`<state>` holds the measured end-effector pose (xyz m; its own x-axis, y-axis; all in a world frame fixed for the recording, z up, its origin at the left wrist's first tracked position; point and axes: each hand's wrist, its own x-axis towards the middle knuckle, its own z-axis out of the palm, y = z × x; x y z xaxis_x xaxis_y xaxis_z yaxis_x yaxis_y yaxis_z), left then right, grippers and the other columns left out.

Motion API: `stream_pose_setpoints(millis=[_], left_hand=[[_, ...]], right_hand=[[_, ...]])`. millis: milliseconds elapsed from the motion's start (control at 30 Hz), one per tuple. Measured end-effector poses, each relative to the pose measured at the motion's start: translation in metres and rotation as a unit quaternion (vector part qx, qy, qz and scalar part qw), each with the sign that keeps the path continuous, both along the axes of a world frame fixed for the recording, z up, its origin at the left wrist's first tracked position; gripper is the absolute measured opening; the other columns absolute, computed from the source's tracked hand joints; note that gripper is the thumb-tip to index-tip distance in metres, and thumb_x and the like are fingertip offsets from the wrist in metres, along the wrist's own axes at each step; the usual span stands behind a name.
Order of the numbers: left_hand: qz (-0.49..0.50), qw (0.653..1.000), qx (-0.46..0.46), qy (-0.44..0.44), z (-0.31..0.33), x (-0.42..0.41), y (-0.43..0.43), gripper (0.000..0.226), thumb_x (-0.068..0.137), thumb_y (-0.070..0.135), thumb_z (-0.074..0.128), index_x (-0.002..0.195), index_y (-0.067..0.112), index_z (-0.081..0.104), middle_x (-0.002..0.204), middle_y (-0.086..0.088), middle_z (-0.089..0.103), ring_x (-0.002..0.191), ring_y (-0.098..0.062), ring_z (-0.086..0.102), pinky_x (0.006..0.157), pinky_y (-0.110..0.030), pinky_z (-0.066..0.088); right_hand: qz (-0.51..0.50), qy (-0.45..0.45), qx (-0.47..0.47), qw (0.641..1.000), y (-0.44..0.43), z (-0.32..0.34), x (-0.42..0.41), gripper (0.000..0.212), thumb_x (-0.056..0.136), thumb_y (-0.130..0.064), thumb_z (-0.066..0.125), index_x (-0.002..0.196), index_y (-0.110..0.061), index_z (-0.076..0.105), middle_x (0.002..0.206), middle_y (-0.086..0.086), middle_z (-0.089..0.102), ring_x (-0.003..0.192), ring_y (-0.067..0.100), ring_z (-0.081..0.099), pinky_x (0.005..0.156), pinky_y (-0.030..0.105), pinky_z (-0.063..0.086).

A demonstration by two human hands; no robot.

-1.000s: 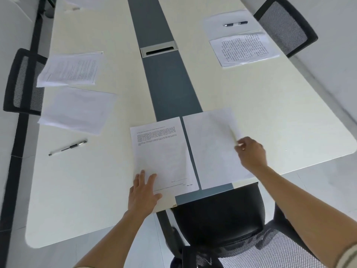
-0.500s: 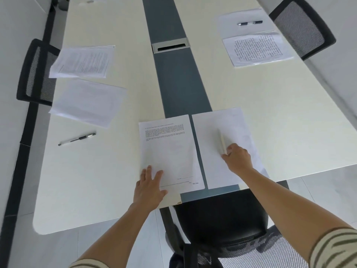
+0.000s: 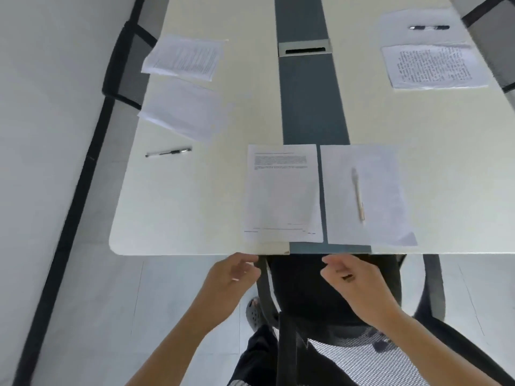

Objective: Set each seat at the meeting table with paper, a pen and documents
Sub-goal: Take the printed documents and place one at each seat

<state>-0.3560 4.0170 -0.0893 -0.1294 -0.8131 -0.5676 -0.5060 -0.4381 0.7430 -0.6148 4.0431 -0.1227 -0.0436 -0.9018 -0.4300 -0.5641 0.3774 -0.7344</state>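
At the near end of the cream meeting table (image 3: 178, 207) a printed document (image 3: 282, 193) lies flat beside a blank paper sheet (image 3: 387, 190). A pale pen (image 3: 357, 193) rests on the blank sheet. My left hand (image 3: 232, 274) and my right hand (image 3: 352, 277) hover just below the table's near edge, off the papers, fingers loosely curled and holding nothing. On the left side lie a document (image 3: 185, 57), a blank sheet (image 3: 184, 110) and a black pen (image 3: 168, 152). On the right side a document (image 3: 433, 65) lies below a sheet carrying a black pen (image 3: 429, 27).
A black mesh chair (image 3: 342, 310) stands tucked under the near end, between my arms. Another black chair (image 3: 122, 62) is at the left side and a third (image 3: 496, 29) at the far right. A cable slot (image 3: 305, 48) sits in the grey centre strip.
My right hand let go of the pale pen on the blank sheet. Both hands lifted off the papers and drew back below the table's edge. The view shifted closer to the near end.
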Motion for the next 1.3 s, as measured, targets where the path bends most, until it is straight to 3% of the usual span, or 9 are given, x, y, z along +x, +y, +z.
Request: stream_pose_setpoints(millis=[167,333,400,500,567,667,767,1067,1300], left_hand=[[0.108,0.994,0.034,-0.001,0.029,0.076,0.089,0.016,0.088,0.019,0.066,0.1,0.029,0.068,0.091,0.005,0.075,0.085,-0.008,0.069,0.078,-0.023,0.052],[0.208,0.978,0.021,-0.001,0.038,0.16,0.141,0.015,0.087,0.015,0.068,0.095,0.027,0.071,0.09,0.002,0.076,0.081,-0.013,0.071,0.073,-0.026,0.05],[0.24,0.971,0.005,0.005,0.041,0.198,0.157,0.012,0.083,0.021,0.071,0.094,0.026,0.071,0.088,0.001,0.076,0.079,-0.013,0.071,0.073,-0.028,0.051],[0.258,0.966,-0.02,0.006,0.046,0.265,0.18,0.013,0.084,0.022,0.071,0.095,0.027,0.07,0.089,0.006,0.076,0.081,-0.008,0.071,0.075,-0.028,0.053],[0.262,0.964,-0.033,0.002,0.053,0.316,0.191,0.016,0.086,0.015,0.068,0.096,0.028,0.07,0.092,0.009,0.076,0.083,-0.006,0.07,0.078,-0.028,0.055],[0.312,0.948,-0.066,0.01,0.065,0.383,0.208,0.014,0.087,0.015,0.068,0.097,0.023,0.07,0.091,0.002,0.076,0.083,-0.012,0.071,0.078,-0.031,0.054],[0.361,0.927,-0.101,0.019,0.073,0.436,0.211,0.024,0.075,0.031,0.067,0.097,0.02,0.071,0.088,-0.003,0.076,0.082,-0.021,0.07,0.076,-0.038,0.055],[0.327,0.941,-0.073,0.051,0.047,0.528,0.109,0.036,0.068,0.037,0.066,0.099,0.019,0.07,0.088,-0.006,0.076,0.083,-0.023,0.071,0.073,-0.034,0.055],[0.274,0.958,-0.071,0.033,0.061,0.617,-0.033,0.024,0.075,0.026,0.066,0.097,0.016,0.07,0.086,-0.006,0.076,0.082,-0.023,0.071,0.066,-0.027,0.056]], right_hand=[[0.084,-0.089,0.048,0.991,0.051,0.015,0.073,0.016,0.085,-0.031,0.069,0.1,-0.036,0.067,0.09,-0.022,0.07,0.085,-0.001,0.065,0.074,0.014,0.052],[0.14,-0.099,0.046,0.984,0.048,0.032,0.152,0.017,0.085,-0.034,0.068,0.102,-0.035,0.068,0.09,-0.018,0.072,0.083,0.002,0.066,0.078,0.02,0.055],[0.139,-0.095,0.032,0.985,0.041,0.036,0.188,0.015,0.085,-0.036,0.067,0.1,-0.037,0.067,0.091,-0.017,0.072,0.082,0.006,0.067,0.081,0.028,0.057],[0.124,-0.089,0.012,0.988,0.038,0.043,0.254,0.012,0.085,-0.033,0.069,0.096,-0.035,0.07,0.089,-0.017,0.072,0.082,0.031,0.067,0.074,0.048,0.057],[0.114,-0.097,0.001,0.989,0.04,0.047,0.304,0.011,0.084,-0.032,0.07,0.095,-0.034,0.071,0.088,-0.015,0.072,0.081,0.025,0.068,0.072,0.053,0.059],[0.144,-0.092,-0.027,0.985,0.046,0.055,0.372,0.01,0.084,-0.03,0.07,0.093,-0.035,0.071,0.087,-0.013,0.074,0.084,0.003,0.068,0.083,0.033,0.056],[0.176,-0.099,-0.029,0.979,0.047,0.064,0.426,0.011,0.083,-0.029,0.072,0.091,-0.035,0.072,0.086,-0.016,0.074,0.083,0.0,0.067,0.076,0.021,0.051],[0.144,-0.096,-0.03,0.984,-0.028,0.048,0.511,0.012,0.084,-0.023,0.071,0.089,-0.035,0.071,0.087,-0.024,0.072,0.084,-0.005,0.064,0.071,0.014,0.048],[0.074,-0.123,-0.051,0.988,-0.152,0.045,0.588,0.011,0.084,-0.023,0.071,0.089,-0.034,0.072,0.087,-0.026,0.071,0.081,-0.005,0.064,0.069,0.01,0.047]])
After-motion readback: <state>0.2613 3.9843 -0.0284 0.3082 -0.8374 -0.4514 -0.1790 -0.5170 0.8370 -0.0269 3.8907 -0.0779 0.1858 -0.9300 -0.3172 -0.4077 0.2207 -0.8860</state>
